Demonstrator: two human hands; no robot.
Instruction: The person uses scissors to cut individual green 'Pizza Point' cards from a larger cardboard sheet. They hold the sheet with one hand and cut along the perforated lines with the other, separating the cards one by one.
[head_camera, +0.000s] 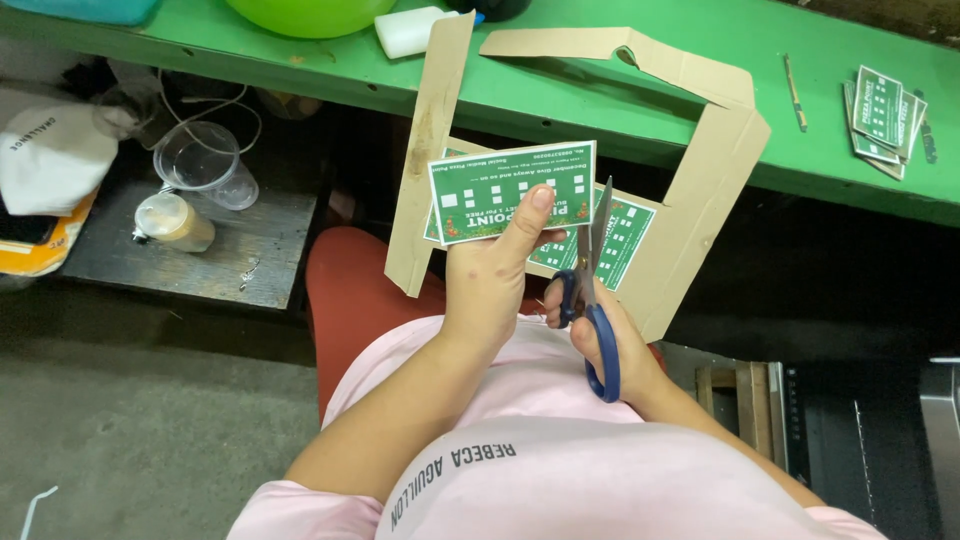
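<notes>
The lower part of the cut cardboard sheet (700, 200) is hidden behind both hands, and the second green card (625, 235) shows only partly. The left hand (490, 280) is closed on a flat green printed card (512, 190), thumb pressed on its face, above the lap. The right hand (600, 335) grips blue-handled scissors (595, 290), metal blades pointing up just beside the card. More cards (882, 118) lie stacked near the right edge of the green desk (560, 90).
</notes>
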